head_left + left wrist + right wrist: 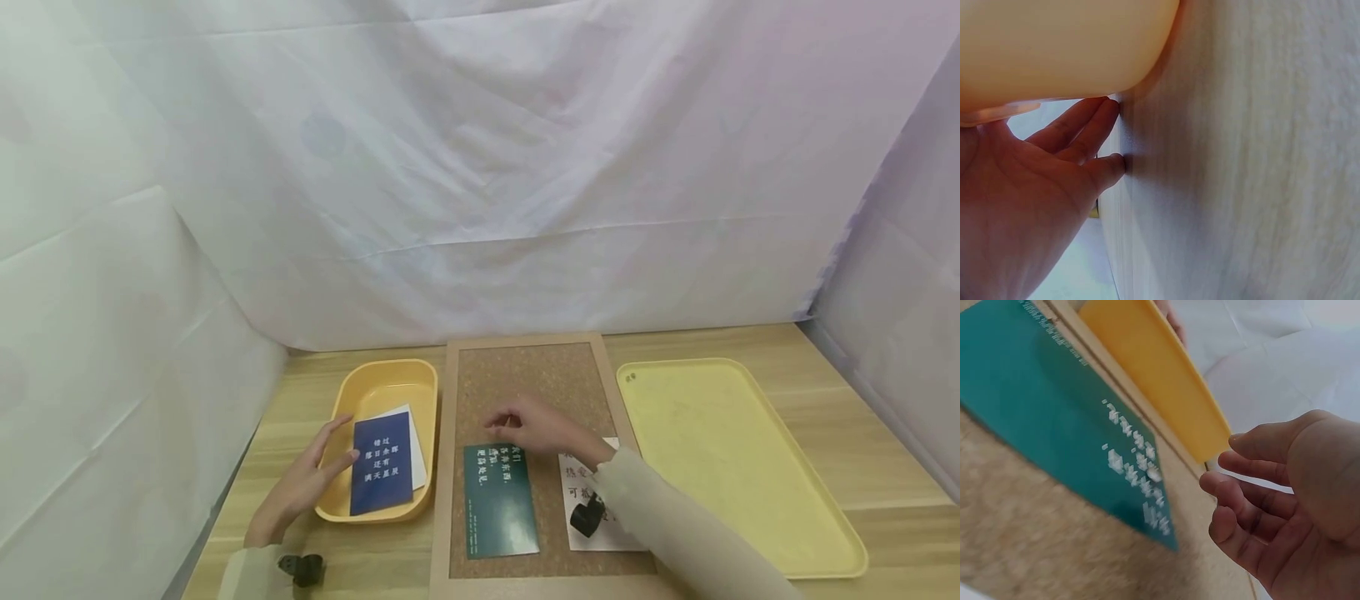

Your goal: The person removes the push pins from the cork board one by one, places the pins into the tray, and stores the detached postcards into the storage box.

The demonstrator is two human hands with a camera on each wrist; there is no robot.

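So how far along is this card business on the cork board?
Two cards already lie on the framed cork board: a dark green card and a white card. In hand: the right hand hovers over the green card's top edge, fingers curled, holding nothing; the left hand rests against the small yellow tray. Left: a blue card and a white one beneath it in that tray.

Beyond my fingers, a white sheet [480,167] hung as the back wall, creased and faintly wrinkled, with a long horizontal fold line across it. To the left of my fingers another white sheet [97,350] slanted down to the tabletop's edge, and far to their right a third [900,333] closed in that side, tinted slightly lilac. Under my fingers lay a light wooden tabletop [862,450] with a pale grain. The light was soft and even.
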